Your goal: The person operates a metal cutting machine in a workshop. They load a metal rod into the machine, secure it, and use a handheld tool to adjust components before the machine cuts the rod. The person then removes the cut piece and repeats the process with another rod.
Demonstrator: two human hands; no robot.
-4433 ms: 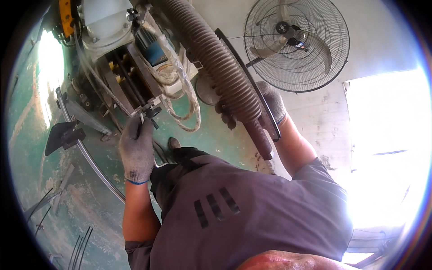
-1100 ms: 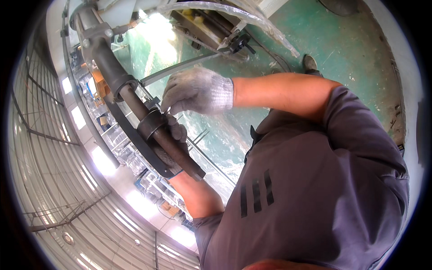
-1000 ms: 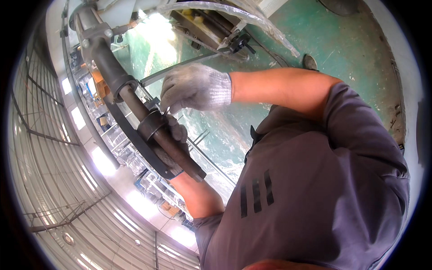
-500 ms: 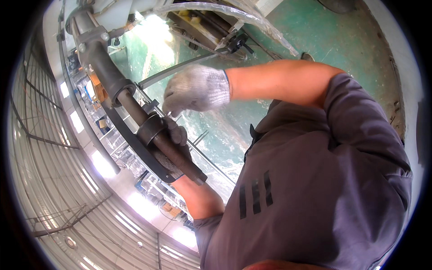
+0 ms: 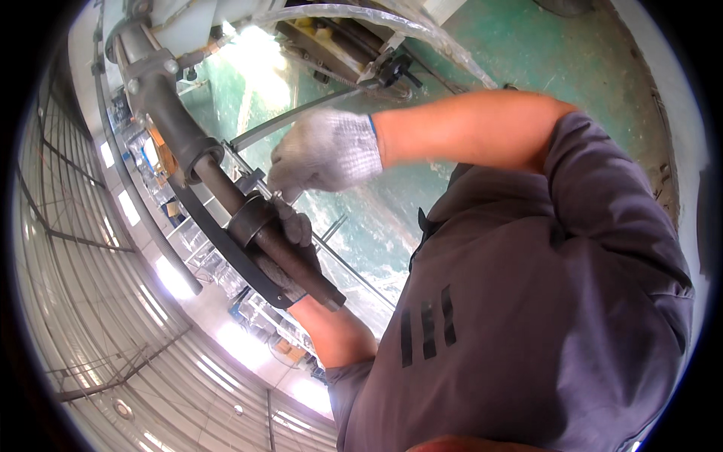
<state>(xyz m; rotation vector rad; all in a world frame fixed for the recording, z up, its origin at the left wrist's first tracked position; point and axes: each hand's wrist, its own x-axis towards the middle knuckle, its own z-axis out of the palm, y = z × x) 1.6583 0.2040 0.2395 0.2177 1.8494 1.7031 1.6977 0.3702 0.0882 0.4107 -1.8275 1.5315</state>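
Note:
My right hand (image 5: pixel 320 154), in a pale grey knitted glove, has its fingertips pinched together right beside the dark ring-shaped collar (image 5: pixel 254 218). Between them shows something small and pale that I cannot make out. From below, my left hand (image 5: pixel 295 226), gloved too, reaches up behind the metal shaft (image 5: pixel 297 264). Its curled fingers press against the collar's side, while shaft and collar hide much of its palm. The shaft slants through the collar and runs up into a thicker dark tube (image 5: pixel 173 117). A flat, curved dark bar (image 5: pixel 218 241) runs alongside the shaft.
Beyond my right hand, a clear plastic hose (image 5: pixel 369 13) arches over machinery with a black knob (image 5: pixel 395 69). The floor (image 5: pixel 520 53) is green and scuffed. Metal rails (image 5: pixel 294 113) cross behind the hands. Shelving with goods and a corrugated roof (image 5: pixel 98 316) fill the left side.
My right hand has shifted slightly left and down, closer to the collar, and its fingers look a little blurred. My left hand stays at the collar.

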